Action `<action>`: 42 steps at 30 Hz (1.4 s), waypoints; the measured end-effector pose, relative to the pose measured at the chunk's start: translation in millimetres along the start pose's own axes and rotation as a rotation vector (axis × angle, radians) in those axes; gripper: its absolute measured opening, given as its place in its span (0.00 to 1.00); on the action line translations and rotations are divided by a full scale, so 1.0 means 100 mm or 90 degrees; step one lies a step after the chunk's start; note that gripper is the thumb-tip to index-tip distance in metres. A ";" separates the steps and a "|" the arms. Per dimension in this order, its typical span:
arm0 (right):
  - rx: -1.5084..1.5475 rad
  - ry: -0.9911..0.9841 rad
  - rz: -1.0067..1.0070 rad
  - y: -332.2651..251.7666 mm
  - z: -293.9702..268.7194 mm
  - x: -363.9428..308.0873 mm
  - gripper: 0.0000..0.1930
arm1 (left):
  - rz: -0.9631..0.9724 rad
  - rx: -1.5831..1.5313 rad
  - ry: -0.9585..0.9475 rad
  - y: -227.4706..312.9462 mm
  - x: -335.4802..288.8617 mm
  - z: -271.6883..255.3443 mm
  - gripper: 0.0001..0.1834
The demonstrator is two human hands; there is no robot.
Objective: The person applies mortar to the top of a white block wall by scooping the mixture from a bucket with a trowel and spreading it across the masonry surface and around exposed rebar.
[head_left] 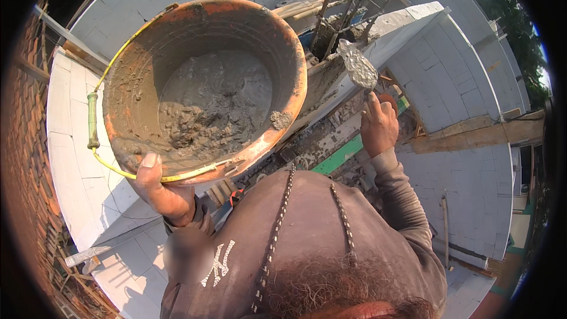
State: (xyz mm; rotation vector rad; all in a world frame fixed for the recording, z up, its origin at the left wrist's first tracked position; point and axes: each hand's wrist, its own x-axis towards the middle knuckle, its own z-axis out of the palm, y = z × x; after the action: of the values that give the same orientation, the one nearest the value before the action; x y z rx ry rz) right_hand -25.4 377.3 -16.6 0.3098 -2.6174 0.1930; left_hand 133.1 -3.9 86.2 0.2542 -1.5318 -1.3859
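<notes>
- A round orange plastic bucket, smeared inside and part-filled with wet grey mortar, is held up by the left hand, which is closed on the lower rim with the thumb pressed over the edge.
- The bucket is judged heavy and bottom-loaded — the rim looks gritty and slick, so a firm grip there is called for; the yellow wire bail with its green grip hangs unused at the side.
- A mortar-laden steel trowel is gripped by its handle in the right hand, fingers wrapped shut — its load is soft and easily spilled.
- White block walling with rusty reinforcing bars stands just beyond the trowel.
</notes>
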 end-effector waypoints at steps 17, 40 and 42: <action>-0.001 -0.148 -0.446 -1.62 -1.88 1.44 0.17 | 0.003 -0.151 -0.229 0.31 0.12 0.07 0.49; 0.364 -0.760 -0.430 -1.75 -1.77 1.98 0.18 | 0.006 -0.190 -0.226 0.43 0.05 0.38 0.59; 0.342 -0.776 -0.372 -1.72 -1.95 2.02 0.19 | -0.022 -0.233 -0.210 0.45 0.07 0.37 0.59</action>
State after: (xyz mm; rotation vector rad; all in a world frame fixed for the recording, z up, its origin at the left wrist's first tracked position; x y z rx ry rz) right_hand -65.0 212.0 266.0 1.8330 -3.3515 0.6606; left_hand 121.4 28.8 133.6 -0.1835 -1.5006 -1.7687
